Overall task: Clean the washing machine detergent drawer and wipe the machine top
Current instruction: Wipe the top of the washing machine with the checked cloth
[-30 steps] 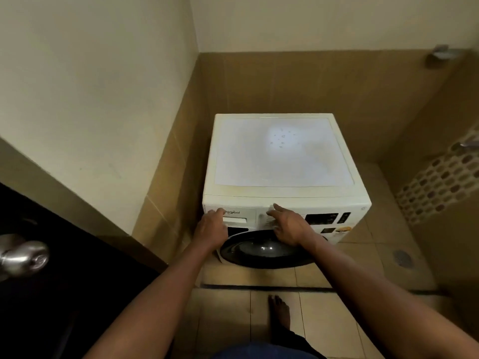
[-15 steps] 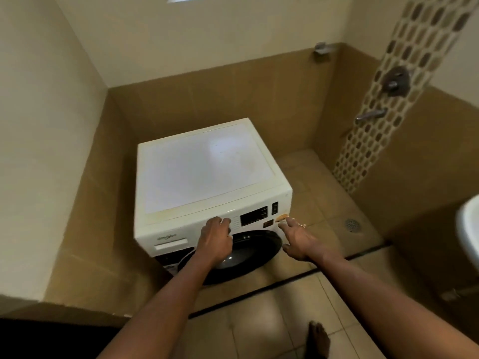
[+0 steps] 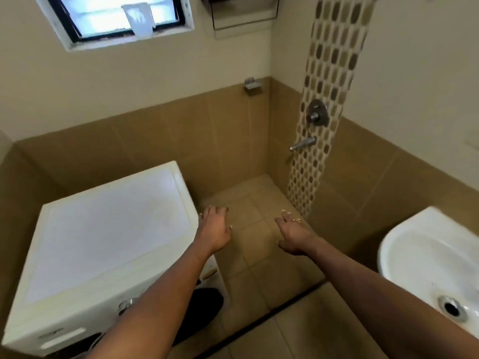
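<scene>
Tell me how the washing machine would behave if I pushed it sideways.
Probably heavy: the washing machine is a boxy front-loader. Tipping seems unlikely given its broad, squat body. It may scrape on the floor tiles rather than glide, though its feet are hidden.

Matt washing machine top (image 3: 108, 237) (glossy sink (image 3: 425, 252)).

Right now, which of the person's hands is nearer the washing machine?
Left. The left hand is beside the washing machine; the right hand hangs farther off, over the floor.
</scene>
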Motion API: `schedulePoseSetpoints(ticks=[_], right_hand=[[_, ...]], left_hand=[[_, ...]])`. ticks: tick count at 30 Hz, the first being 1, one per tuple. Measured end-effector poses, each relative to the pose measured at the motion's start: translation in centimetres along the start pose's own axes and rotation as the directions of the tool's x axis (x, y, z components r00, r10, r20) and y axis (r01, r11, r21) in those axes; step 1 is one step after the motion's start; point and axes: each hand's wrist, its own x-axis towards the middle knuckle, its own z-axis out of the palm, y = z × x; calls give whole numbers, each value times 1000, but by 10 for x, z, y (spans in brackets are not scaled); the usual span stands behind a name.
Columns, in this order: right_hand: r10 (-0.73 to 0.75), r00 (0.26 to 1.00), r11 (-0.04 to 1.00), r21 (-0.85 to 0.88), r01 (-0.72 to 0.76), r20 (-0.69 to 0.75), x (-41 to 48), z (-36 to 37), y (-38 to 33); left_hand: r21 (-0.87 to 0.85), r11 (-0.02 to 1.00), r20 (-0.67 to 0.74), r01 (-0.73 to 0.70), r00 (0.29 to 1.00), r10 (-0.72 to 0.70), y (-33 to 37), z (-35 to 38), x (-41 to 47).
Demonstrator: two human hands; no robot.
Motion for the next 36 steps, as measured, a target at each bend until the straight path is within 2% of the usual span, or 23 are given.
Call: schedulePoseSetpoints(ticks=[5, 12, 17, 20, 28, 36], right_hand=[[-48, 987, 997, -65, 39, -154, 55, -124, 24], [-167, 898, 974, -212, 85, -407, 163, -308, 18], [-253, 839, 929, -363, 72, -482, 255, -414, 12], [-282, 832, 911, -405, 76, -478, 302, -463, 9], [-365, 734, 908, -392, 145, -574, 431, -590, -12], [-356, 610, 928, -191, 320, -708, 585, -716, -36]], left_hand=[[63, 998, -90, -23, 995, 29, 32, -72, 105], [84, 995, -313, -51, 947, 75, 36, -185, 263], [53, 995, -455, -88, 885, 102, 23, -261, 385], [25, 995, -483, -96, 870, 96, 14, -299, 447], [-72, 991, -582, -116, 811, 52, -7, -372, 589], [-133, 986, -661, -97, 750, -15, -39, -396, 711]])
